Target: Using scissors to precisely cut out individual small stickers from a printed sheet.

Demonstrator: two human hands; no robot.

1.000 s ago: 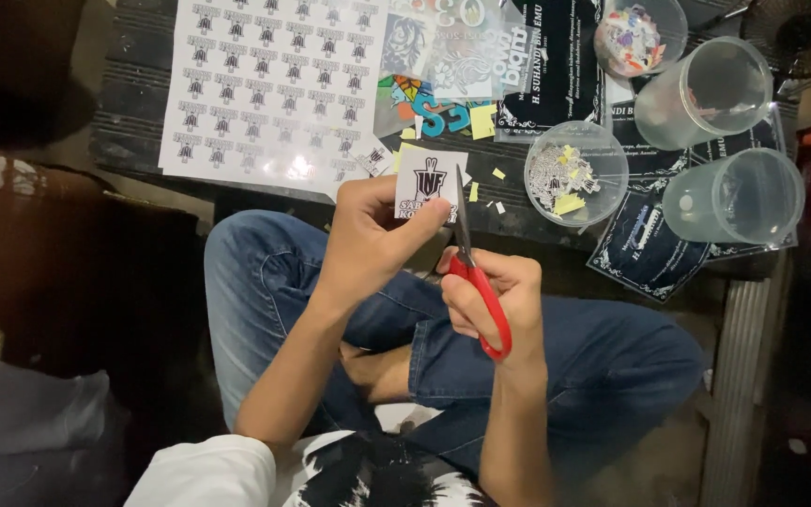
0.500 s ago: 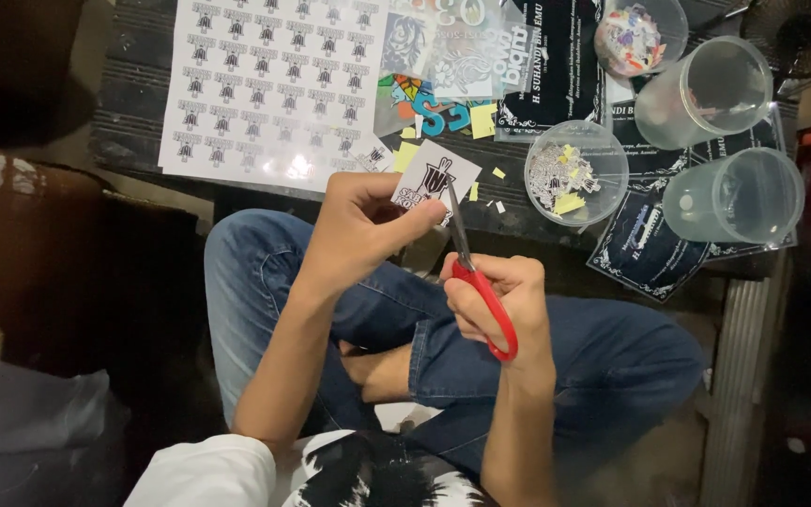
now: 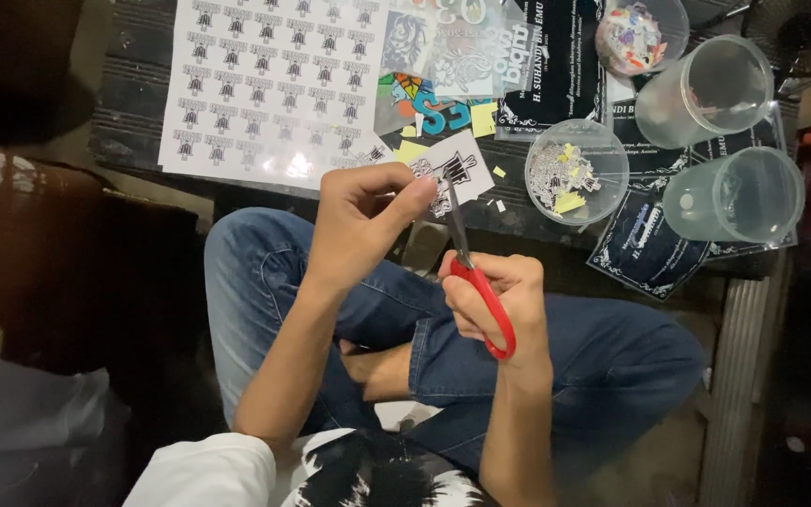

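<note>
Scissors (image 3: 476, 272) with red handles sat gripped in the right hand (image 3: 499, 305), blades up and seemingly biting the edge of a small printed paper cutout (image 3: 448, 169) that the left hand (image 3: 359, 221) pinched between thumb and fingertips above the lap.

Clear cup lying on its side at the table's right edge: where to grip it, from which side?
Grip the clear cup across its round wall near the mid-body, coming from above. It lies tipped, mouth toward the right edge, base toward the scrap bowl, so its curved side faces up and unobstructed. A second cup lies close behind.
</note>
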